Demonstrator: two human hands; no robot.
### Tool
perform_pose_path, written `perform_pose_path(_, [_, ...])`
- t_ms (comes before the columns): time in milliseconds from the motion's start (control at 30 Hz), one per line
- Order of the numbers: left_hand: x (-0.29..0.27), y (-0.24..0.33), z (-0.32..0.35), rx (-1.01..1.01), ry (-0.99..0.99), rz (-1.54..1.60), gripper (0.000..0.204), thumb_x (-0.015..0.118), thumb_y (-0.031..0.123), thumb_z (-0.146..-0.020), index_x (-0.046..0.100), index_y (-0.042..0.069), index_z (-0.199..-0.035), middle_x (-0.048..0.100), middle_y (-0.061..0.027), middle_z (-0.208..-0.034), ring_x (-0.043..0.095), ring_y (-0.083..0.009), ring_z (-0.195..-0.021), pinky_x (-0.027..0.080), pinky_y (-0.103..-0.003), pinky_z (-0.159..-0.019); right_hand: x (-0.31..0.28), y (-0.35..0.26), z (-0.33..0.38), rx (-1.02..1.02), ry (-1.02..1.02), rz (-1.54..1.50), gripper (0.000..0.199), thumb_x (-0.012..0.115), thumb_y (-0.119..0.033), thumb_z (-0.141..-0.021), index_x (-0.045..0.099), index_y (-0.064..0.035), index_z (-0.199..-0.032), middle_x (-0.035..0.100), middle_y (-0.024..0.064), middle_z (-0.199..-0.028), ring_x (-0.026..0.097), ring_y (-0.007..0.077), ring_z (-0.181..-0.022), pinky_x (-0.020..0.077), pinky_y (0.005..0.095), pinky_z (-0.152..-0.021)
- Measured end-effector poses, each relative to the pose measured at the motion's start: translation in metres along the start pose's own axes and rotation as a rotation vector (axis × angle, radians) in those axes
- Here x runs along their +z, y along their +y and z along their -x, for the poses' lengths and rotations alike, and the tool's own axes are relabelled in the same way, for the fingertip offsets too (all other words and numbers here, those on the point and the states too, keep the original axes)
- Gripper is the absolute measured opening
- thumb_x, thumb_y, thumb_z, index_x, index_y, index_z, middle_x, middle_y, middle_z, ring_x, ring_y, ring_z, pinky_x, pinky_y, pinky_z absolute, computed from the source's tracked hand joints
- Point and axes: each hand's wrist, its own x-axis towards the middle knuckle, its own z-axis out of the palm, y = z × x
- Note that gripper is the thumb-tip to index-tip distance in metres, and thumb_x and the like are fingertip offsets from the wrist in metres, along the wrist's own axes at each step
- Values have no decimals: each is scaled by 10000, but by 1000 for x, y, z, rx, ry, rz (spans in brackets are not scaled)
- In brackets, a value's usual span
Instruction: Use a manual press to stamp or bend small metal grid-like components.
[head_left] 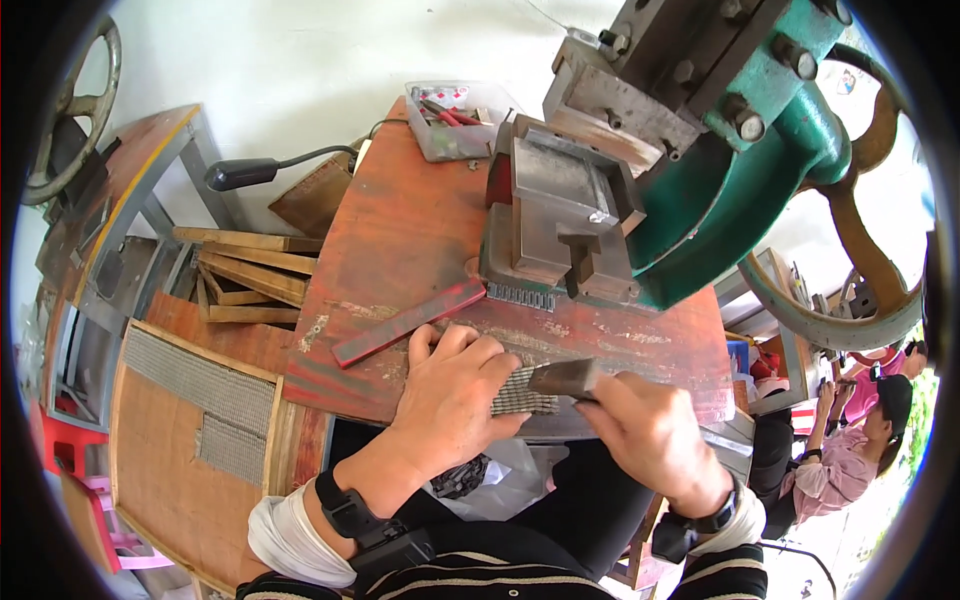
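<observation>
At the near edge of a worn red table, the left hand presses flat, fingers together, on a row of small metal pieces; right hand fingers pinch a dark metal block against it.

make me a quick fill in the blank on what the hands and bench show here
1. The left hand presses on a row of small ____ pieces.
2. The right hand grips a dark ____.
3. The big press is painted ____.
4. A long ____ bar lies on the bench.

Missing: metal; block; green; red
</observation>
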Motion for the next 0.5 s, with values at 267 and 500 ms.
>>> perform_pose_path(267, [1,-1,-1,4,3,2,538,871,299,-593,662,108,-1050,606,-14,-1034,513,-255,-1083,320,-494,-964,8,3,1,29,22,-101,463,764,-123,-785,638,-116,-1231,609,91,-699,640,286,-581,520,390,-514])
perform_pose_path(500, [-2,1,2,-6,10,32,549,887,335,-582,693,96,-1037,604,-25,-1024,520,-258,-1049,325,-478,-979,21,69,37,114,239,-10,478,752,-43,-731,672,-86,-1200,614,123,-817,635,312,-711,528,383,-624])
